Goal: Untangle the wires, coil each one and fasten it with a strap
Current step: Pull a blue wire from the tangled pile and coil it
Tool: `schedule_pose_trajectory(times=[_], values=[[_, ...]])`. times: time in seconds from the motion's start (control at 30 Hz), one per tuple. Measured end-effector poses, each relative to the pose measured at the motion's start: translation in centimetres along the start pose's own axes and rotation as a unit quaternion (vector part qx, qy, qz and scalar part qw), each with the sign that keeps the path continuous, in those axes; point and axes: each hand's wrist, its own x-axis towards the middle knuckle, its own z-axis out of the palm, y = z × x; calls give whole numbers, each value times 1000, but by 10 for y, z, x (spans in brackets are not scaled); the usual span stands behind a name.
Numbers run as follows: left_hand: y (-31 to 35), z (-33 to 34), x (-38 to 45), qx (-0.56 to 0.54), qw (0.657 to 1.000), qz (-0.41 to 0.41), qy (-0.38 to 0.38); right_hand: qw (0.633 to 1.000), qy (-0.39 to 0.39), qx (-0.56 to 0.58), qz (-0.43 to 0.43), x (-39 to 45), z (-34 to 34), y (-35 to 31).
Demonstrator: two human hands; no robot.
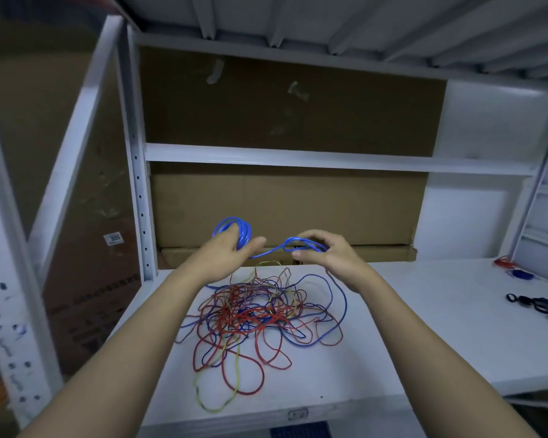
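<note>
In the head view, the left hand (227,251) grips a coiled blue wire (234,232) above the white table (424,311) while the right hand (326,252) pinches its free run, whose tail trails into the red, blue and yellow wire tangle (253,314), so pulling may snag it or loosen the coil.

Two hands are present: a left hand (227,252) and a right hand (325,254). One blue coil (234,230) is counted. One tangled pile of wires (253,314) lies on one white table (424,327); the wires within it cannot be counted. Far right: several black straps (533,306), number unclear; two finished coils, one red coil (503,263), one small blue coil (519,274).
</note>
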Motion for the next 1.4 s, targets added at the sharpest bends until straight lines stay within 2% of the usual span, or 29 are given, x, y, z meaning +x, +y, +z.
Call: schedule_pose_trajectory(times=[0.2,0.27,0.33,0.4,0.57,0.7,0.77,0.9,0.97,1.07,1.13,1.2,1.27,1.3,1.4], values=[[4,4,-14,-94,991,35,-89,999,16,40,-18,-10,4,-11],[6,3,-18,-109,990,36,-79,988,16,151,-3,-11,5,-9],[7,0,-23,-120,991,33,-50,960,26,276,41,-14,4,-9],[4,-3,-27,-140,990,32,-10,954,33,287,80,-20,7,-4],[-5,-7,-27,-114,987,4,115,989,-26,132,66,-31,32,-6],[-6,-13,-27,-78,980,-38,177,998,-8,-44,54,-39,46,-24],[-8,-21,-27,-78,971,-64,216,996,40,-78,27,-41,47,-24],[-16,-50,-31,-87,954,-90,272,973,225,-30,40,-46,26,-12],[-17,-59,-34,-73,954,-90,276,950,291,-96,55,-48,18,-2],[-16,-64,-38,-76,952,-87,282,914,325,-227,90,-44,24,4],[-16,-69,-41,-120,944,-84,295,887,325,-314,96,-38,30,1],[-17,-75,-46,-154,937,-75,304,848,283,-437,98,-31,42,-8],[-16,-79,-51,-147,939,-66,304,817,249,-516,62,-26,60,-16],[-14,-80,-54,-136,942,-63,301,820,238,-521,22,-25,73,-23],[-10,-82,-63,-103,950,-56,290,878,189,-432,-79,-26,117,-43]])
